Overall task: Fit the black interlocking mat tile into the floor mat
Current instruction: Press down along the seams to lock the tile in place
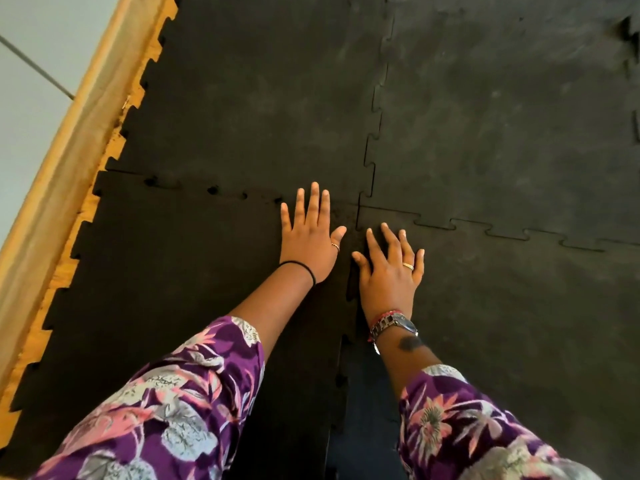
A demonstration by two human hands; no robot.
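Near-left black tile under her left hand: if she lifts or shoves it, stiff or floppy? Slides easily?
The black tile probably flexes rather than staying rigid: its right edge looks raised along the unseated seam beside the right hand. Likely heavy for its size, as it looks like dense rubber. It probably resists sliding; the matte surface looks grippy, and both the left hand and right press flat.

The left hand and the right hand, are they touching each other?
Apart. The head view shows a strip of black mat tile between the left hand thumb and the right hand thumb; both palms lie flat.
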